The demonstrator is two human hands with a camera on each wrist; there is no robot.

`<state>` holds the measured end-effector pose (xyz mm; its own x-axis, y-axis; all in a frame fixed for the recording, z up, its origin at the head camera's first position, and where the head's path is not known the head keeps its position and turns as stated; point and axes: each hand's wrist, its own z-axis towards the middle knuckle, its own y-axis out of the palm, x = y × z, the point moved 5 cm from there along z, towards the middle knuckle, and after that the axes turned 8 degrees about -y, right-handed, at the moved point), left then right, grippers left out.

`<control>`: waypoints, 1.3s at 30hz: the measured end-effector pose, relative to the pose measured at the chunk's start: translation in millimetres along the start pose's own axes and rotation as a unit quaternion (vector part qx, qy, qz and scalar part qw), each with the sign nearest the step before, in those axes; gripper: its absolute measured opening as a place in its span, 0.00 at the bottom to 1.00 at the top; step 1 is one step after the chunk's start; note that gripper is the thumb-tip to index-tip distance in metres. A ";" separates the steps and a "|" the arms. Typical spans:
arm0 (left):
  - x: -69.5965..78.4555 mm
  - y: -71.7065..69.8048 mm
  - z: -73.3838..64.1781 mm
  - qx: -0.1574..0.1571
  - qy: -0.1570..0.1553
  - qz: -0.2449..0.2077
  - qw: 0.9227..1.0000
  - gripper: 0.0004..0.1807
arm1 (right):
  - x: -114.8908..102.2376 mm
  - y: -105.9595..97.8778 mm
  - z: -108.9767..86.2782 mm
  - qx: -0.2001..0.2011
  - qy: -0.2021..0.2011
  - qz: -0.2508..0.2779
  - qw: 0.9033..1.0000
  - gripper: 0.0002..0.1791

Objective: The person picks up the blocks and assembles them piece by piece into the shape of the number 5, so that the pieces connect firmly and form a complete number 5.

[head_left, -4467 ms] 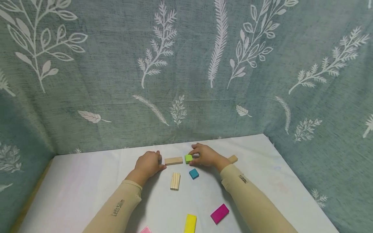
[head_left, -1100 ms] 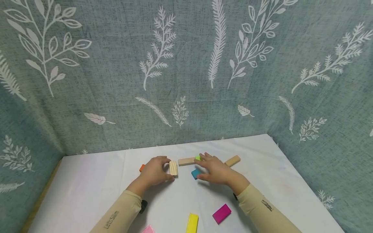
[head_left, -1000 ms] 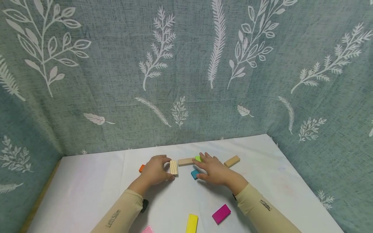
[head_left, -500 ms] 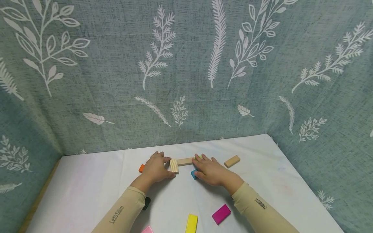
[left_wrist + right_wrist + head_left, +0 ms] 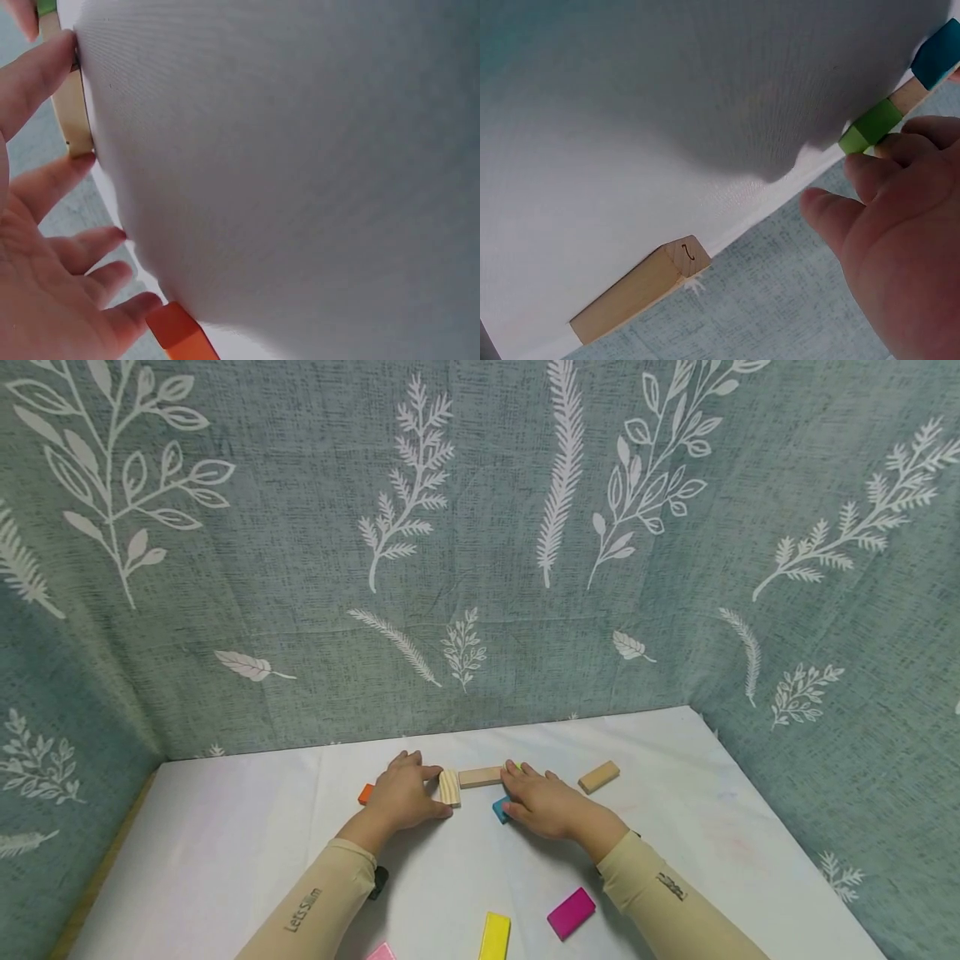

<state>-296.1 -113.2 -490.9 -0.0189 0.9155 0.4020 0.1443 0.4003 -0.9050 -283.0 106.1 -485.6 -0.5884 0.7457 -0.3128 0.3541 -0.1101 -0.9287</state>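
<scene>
We saw two bare hands low over a white cloth (image 5: 180,860), well apart from each other, blocks between them. Left hand (image 5: 403,793): thumb and index finger pinched the striped wooden block (image 5: 449,788) at its two ends, other fingers spread beyond it. That block lay on the cloth, right next to the left end of the plain wooden block (image 5: 480,777); contact there, we couldn't tell. Orange block (image 5: 182,334) sat just beside the left little fingertip in the left wrist view; touching or not, unclear. Right hand (image 5: 551,802): palm down, fingers extended, not clamped on anything we could see. Its fingers covered most of the green block (image 5: 871,126), at the plain block's right end, and its thumb reached the blue block (image 5: 501,810), on the near side of the row. Another wooden block (image 5: 598,777) lay slantwise past the right hand, apart from it. Nearer the person we logged a magenta block (image 5: 572,913), a yellow block (image 5: 494,937) and a pink block (image 5: 382,952), cut by the frame edge. Behind: leaf-print curtain (image 5: 300,543), grey-green
</scene>
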 end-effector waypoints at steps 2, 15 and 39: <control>0.1 1.4 0.9 -0.002 -0.001 0.000 1.000 0.40 | 0.4 0.9 -0.3 -0.003 0.000 0.000 1.000 0.35; 4.9 1.8 0.0 -0.012 -0.005 0.003 1.000 0.42 | 1.1 4.6 1.5 0.000 0.006 -0.022 1.000 0.30; -118.8 -61.1 -48.5 -0.006 -0.014 -0.067 0.998 0.53 | 14.3 -16.9 -67.2 0.141 -0.006 0.099 0.985 0.29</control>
<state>-254.8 -248.4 -476.6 -0.0656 0.8550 0.5145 0.1505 0.5182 -0.8419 -248.5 162.8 -461.0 -0.5380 0.6833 -0.4936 0.2483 -0.4311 -0.8675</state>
